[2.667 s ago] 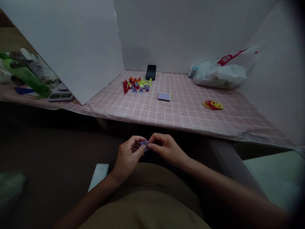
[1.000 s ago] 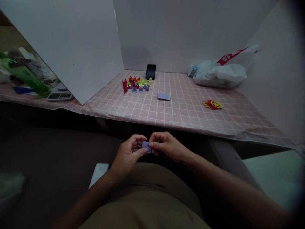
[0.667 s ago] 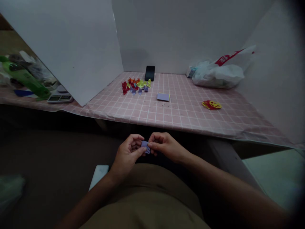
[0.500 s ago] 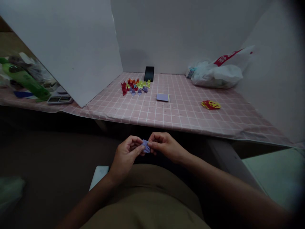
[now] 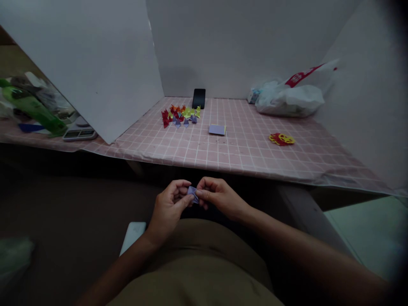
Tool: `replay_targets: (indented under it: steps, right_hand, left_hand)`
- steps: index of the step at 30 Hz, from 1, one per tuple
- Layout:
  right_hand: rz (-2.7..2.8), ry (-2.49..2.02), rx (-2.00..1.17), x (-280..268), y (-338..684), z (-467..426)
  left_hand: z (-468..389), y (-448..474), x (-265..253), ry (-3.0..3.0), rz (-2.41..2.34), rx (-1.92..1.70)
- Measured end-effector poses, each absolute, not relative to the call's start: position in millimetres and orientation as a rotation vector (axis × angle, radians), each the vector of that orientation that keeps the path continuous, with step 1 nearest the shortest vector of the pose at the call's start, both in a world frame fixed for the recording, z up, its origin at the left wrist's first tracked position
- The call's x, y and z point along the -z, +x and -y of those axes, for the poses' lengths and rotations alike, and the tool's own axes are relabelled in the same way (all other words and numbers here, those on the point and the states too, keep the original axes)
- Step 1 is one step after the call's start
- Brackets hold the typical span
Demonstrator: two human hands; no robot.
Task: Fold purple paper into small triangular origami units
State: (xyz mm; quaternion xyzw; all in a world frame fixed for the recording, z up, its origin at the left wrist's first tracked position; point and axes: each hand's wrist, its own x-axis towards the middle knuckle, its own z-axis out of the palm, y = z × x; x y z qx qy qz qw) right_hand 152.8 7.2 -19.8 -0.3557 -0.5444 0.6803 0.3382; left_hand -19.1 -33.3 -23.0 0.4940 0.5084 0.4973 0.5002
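A small folded piece of purple paper is pinched between my two hands, above my lap and in front of the table edge. My left hand grips its left side between thumb and fingers. With thumb and forefinger, my right hand holds its right side; those fingers cover part of the folds. On the table, a stack of purple paper sheets lies flat, a yellow edge showing at its right. Left of the stack stand several small folded paper figures in red, orange, yellow and purple.
A dark phone leans against the white back panel. Red and yellow cut-out pieces lie on the right of the checkered tablecloth. A white plastic bag sits behind them. Left of the panel are a green bottle and a scale.
The purple paper has tilted slightly in my fingers, and my right fingers have shifted a little to the left over it. Everything on the table stays in place.
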Motion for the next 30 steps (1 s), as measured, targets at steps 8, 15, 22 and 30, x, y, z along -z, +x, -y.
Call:
replay_targets:
  steps: [8,15,22,30]
  right_hand:
    - [1.456,-0.919,-1.766,21.5,154.0,-8.4]
    - [1.545,-0.948,-1.683,21.0,152.8,-5.6]
    - [1.631,-0.963,-1.6,18.9,155.0,-5.8]
    - [1.524,-0.971,-1.778,17.2,154.7,-10.2]
  left_hand:
    - [32.2,-19.4,22.8,1.145,-1.182,-1.172]
    - [31.5,-19.1,18.1,1.146,-1.19,-1.111]
    - [30.6,-20.2,17.5,1.109,-1.172,-1.052]
    - [29.9,-21.3,21.3,1.025,-1.202,-1.145]
